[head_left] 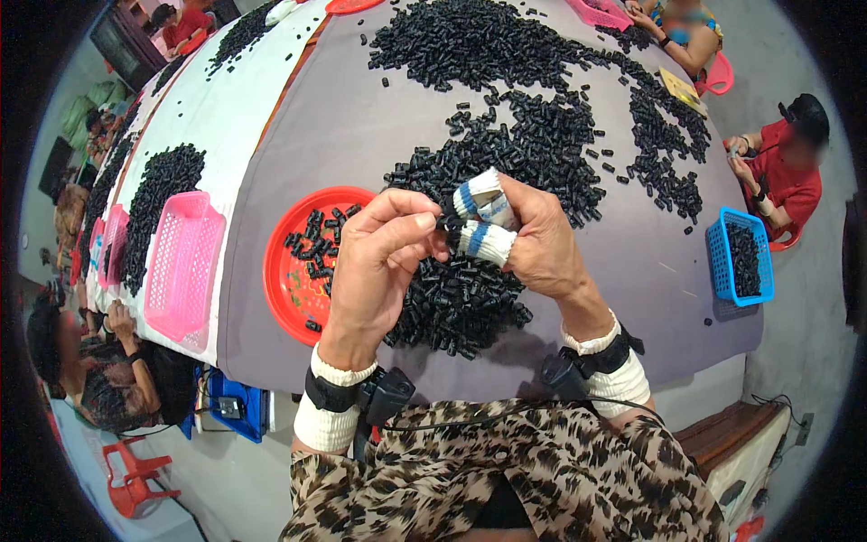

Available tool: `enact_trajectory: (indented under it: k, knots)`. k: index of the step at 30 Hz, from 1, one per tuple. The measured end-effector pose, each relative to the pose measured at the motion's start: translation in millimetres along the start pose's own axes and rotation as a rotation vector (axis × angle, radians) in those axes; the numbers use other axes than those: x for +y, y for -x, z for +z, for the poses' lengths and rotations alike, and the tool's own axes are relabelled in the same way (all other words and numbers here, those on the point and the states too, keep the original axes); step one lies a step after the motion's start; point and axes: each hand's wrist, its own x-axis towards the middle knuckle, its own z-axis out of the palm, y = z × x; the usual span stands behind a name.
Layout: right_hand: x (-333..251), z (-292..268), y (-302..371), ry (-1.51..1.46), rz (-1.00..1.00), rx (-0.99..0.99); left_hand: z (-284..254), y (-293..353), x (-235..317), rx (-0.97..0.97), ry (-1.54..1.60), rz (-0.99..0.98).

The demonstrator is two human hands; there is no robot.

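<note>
In front of me my left hand (381, 257) and my right hand (546, 235) meet at a small black part (448, 220). My left thumb and fingertips pinch it on one side. White finger covers (488, 242) with blue stripes wrap my right thumb and forefinger, which close on the other side. The part's shape is mostly hidden by the fingers. Below and beyond the hands spreads a big pile of short black cylindrical pieces (528, 149). Left of my left hand stands a round red tray (274, 285) holding some of the same pieces.
The grey-covered table (298, 135) carries more black heaps. A blue basket (765, 262) of pieces stands at its right edge; a pink basket (185, 271) lies at left. People sit around, one in red (795, 176) at right. A red stool (135, 474) stands lower left.
</note>
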Motion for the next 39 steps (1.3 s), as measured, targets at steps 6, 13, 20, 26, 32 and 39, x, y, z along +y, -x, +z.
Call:
enact_trajectory:
  k: [6,13,20,26,32,39]
  knots:
    - [1,-3,-2,-0.043,-0.032,0.014,-1,-2,-2,0.014,-0.006,-0.065]
    - [-1,-7,-4,-0.045,0.024,-0.059,-9,-1,-5,-0.069,-0.017,-0.080]
    - [2,-9,-4,-0.071,0.009,-0.072,-5,-1,-6,-0.063,0.028,-0.137]
    - [3,-14,-5,0.009,0.008,-0.090,-6,-3,-9,-0.100,0.049,-0.173]
    - [4,-13,-9,-0.051,0.055,-0.093,-6,0,-10,-0.070,-0.011,-0.130]
    - [2,-10,-7,-0.142,0.039,-0.026,-7,-4,-9,-0.037,0.229,-0.127]
